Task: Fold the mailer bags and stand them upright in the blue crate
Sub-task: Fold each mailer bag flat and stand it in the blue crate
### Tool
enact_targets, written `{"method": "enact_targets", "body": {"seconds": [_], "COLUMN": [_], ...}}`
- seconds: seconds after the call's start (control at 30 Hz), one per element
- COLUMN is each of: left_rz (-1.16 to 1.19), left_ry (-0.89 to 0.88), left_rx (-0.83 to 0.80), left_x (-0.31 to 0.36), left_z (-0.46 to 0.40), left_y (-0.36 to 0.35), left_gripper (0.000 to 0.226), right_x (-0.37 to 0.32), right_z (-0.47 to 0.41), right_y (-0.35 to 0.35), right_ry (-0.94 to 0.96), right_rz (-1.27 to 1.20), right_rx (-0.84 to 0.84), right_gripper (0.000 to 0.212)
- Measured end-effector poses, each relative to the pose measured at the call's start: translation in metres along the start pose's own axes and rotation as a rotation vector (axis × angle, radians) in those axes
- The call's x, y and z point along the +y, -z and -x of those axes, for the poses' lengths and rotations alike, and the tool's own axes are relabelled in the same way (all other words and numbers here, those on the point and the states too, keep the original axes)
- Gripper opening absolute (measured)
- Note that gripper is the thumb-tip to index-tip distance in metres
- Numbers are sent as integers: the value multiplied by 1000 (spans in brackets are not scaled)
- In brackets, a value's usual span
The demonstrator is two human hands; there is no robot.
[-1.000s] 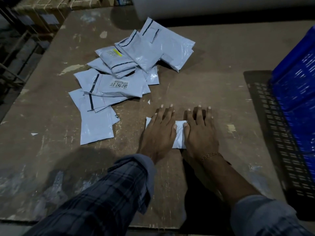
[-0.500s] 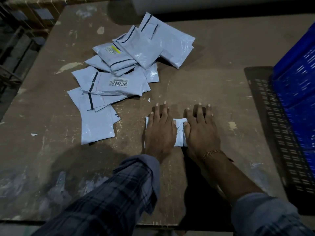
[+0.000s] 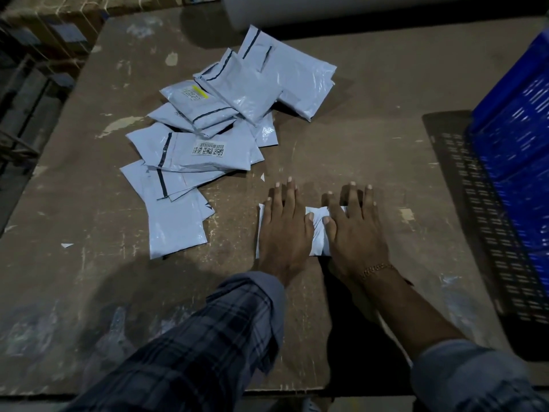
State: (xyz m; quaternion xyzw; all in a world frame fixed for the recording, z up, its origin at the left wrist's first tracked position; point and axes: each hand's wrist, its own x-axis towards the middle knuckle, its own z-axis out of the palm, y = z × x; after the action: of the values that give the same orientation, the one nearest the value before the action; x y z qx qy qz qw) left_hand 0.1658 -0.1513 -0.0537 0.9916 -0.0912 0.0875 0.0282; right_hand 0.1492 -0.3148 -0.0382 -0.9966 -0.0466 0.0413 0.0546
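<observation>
Now our flat, open hands (image 3: 319,230) press the bag (image 3: 318,230); lifting could unspring it before the three-o'clock crate (image 3: 517,129).

Scuffed brown table (image 3: 371,138); loose mailer bags (image 3: 214,150), folded bag (image 3: 319,233), blue crate (image 3: 517,150) on it.

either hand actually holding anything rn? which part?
Nothing is in a grip. The left hand and right hand lie flat, fingers straight, pressing the folded mailer bag onto the table, one over each end.
</observation>
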Motion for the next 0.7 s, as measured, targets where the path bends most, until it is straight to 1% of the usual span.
{"method": "enact_targets", "body": {"seconds": [0.07,0.13,0.2,0.23,0.27,0.3,0.33,0.43,0.47,0.5,0.53,0.6,0.67,0.7], "left_rz": [63,163,301,383,465,526,564,607,626,632,606,465,362,333], "left_ry": [-32,-58,-29,11,60,102,141,214,240,265,280,233,144,117], "left_rx": [-12,-45,-89,-80,-37,34,122,435,496,504,450,229,16,-70], "left_x": [-2,-10,-16,-17,-18,-19,-19,-16,-14,-11,-8,-4,-3,-2], "left_z": [1,2,6,10,14,17,19,16,11,8,3,-2,-3,-1], "left_y": [1,3,6,9,14,22,34,78,91,103,109,104,75,57], "left_gripper": [64,65,68,68,65,58,53,42,39,36,34,34,42,48], "right_x": [1,7,14,15,15,14,12,0,-3,-3,-3,-2,2,2], "right_z": [2,8,16,19,21,23,25,34,38,42,47,57,68,74], "right_y": [3,11,25,34,42,50,57,70,69,64,56,39,31,32], "right_ry": [25,35,39,37,42,64,96,173,180,182,179,208,251,243], "right_rz": [-7,-134,-262,-306,-338,-350,-337,-221,-195,-177,-174,-201,-265,-328], "right_rx": [-42,-30,-27,-35,-38,-4,71,385,449,472,462,394,322,304], "right_gripper": [65,62,54,53,50,47,44,34,31,30,30,30,24,19]}}
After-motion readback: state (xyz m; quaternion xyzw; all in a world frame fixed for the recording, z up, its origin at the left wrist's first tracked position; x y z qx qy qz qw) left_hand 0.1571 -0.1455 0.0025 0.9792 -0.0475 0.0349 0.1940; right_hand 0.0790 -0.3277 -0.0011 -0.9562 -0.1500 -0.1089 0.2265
